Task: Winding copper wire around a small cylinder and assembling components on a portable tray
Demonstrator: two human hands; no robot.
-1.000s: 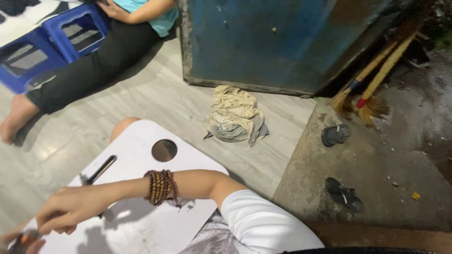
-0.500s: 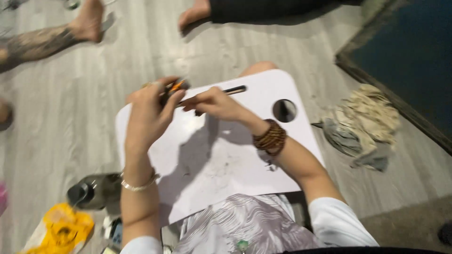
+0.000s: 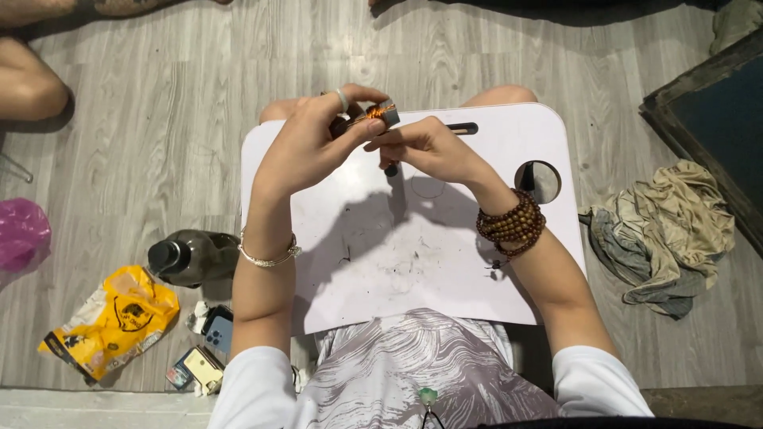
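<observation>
My left hand [image 3: 314, 147] grips a small cylindrical object with copper-coloured wire wound on it [image 3: 373, 116], held above the far edge of a white lap table [image 3: 445, 262]. A ring sits on one of its fingers and a thin bracelet on the wrist. My right hand [image 3: 425, 149] is next to it, its fingertips pinched at the object and a small dark piece below it; a brown bead bracelet [image 3: 510, 222] wraps that wrist. Both hands meet over the table's upper middle. What the right fingers pinch is too small to tell.
The lap table has a round cup hole [image 3: 537, 179] and a slot. On the wooden floor at left lie a dark bottle [image 3: 191, 257], a yellow bag [image 3: 111, 319], a phone [image 3: 218, 331] and a pink bag [image 3: 22, 234]. Crumpled cloth [image 3: 664, 226] lies right. Another person's leg [image 3: 28, 79] is far left.
The view swung from the right side of the room down onto the lap table. My hands came to its middle and hold the small wire-wound object together.
</observation>
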